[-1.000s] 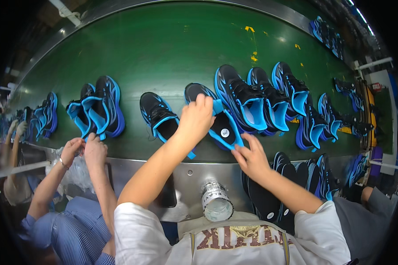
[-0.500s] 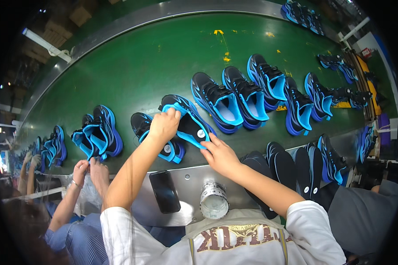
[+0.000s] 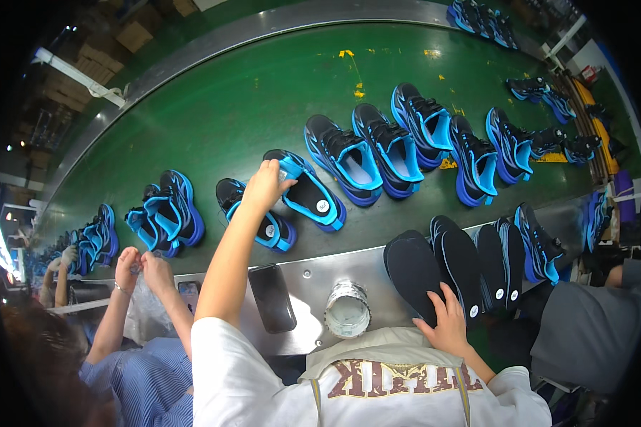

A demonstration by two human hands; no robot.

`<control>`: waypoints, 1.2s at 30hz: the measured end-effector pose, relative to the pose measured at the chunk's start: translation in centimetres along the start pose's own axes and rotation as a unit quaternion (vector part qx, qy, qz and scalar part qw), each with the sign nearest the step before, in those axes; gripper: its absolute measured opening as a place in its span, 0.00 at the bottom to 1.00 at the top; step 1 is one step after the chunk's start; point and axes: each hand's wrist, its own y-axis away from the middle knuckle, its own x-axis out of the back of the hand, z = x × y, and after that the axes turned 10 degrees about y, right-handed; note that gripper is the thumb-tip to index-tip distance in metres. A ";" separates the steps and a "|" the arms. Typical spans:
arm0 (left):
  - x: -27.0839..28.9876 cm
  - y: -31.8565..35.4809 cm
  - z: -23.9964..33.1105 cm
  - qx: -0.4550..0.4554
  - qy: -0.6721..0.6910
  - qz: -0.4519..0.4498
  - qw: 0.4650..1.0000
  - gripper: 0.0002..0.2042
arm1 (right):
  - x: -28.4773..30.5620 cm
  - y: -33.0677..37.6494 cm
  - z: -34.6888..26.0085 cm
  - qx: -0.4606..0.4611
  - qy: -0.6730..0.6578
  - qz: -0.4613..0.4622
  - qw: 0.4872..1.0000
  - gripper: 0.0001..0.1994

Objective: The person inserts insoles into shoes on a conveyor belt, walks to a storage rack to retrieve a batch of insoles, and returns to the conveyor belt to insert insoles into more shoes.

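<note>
My left hand (image 3: 265,186) is closed at the light-blue tongue of a black and blue sneaker (image 3: 331,219) on the green conveyor belt. A black insole with a round white sticker lies inside that shoe. Left of it, partly behind my forearm, sits a second sneaker (image 3: 281,237), also with a white sticker inside. My right hand (image 3: 445,320), fingers apart, is at the lower end of a row of black insoles (image 3: 457,263) on the metal ledge. Its fingertips reach the nearest insole (image 3: 411,270); whether they press on it I cannot tell.
Several sneakers (image 3: 349,164) stand on the belt (image 3: 214,107) to the right, more to the left. A black phone (image 3: 272,299) and a round container (image 3: 347,311) rest on the metal ledge (image 3: 313,285). At left, a co-worker's hands (image 3: 141,270) hold clear plastic.
My right hand has let go of the sneaker's heel and moved right and nearer, to the insoles. My left hand stays at the tongue. The shoe's opening now faces up more.
</note>
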 end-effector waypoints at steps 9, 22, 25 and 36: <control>-1.0 -0.7 0.7 -0.014 -0.198 -0.108 0.974 0.11 | -1.4 1.2 1.7 -0.040 -0.036 0.056 0.997 0.29; 2.0 1.9 1.2 0.146 0.474 0.134 0.858 0.11 | 0.1 0.9 3.5 -0.013 -0.105 0.047 0.993 0.30; 3.4 3.3 4.8 0.063 0.722 0.233 0.649 0.10 | 1.2 0.5 3.8 -0.030 -0.146 0.026 0.988 0.28; -4.7 -4.7 11.1 -0.014 0.068 0.125 0.990 0.21 | 8.6 -9.1 4.1 0.128 -0.023 0.187 0.974 0.16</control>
